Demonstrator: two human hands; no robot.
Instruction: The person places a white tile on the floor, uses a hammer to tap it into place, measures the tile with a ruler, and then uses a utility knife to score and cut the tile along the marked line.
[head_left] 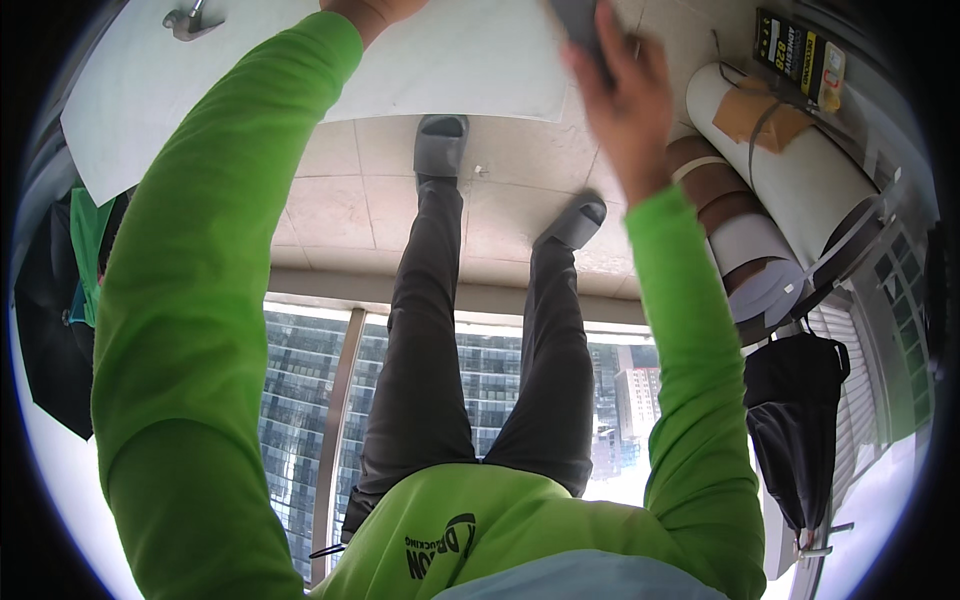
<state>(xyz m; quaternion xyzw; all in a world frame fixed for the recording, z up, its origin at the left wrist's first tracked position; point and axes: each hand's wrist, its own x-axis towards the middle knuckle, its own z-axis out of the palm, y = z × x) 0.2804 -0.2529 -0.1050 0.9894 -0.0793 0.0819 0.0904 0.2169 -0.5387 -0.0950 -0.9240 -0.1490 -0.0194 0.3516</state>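
My right hand (635,110), raised at the upper middle right and smeared by motion, grips a dark grey flat, narrow object (583,32). Its kind I cannot make out, and its far end leaves the picture. At the upper edge only the wrist and part of my left hand (378,10) show, over a large white sheet (450,65); the fingers are cut off. A claw hammer (192,22) rests on the sheet's far left part.
Pale floor tiles (330,215) show under my grey slides (442,145). Rolls of white sheet material (775,170) and a brown-and-white roll (735,225) lie at right, beside a black-and-yellow box (800,58). A folded black umbrella (795,420) hangs lower right; an open black umbrella (50,330) stands left.
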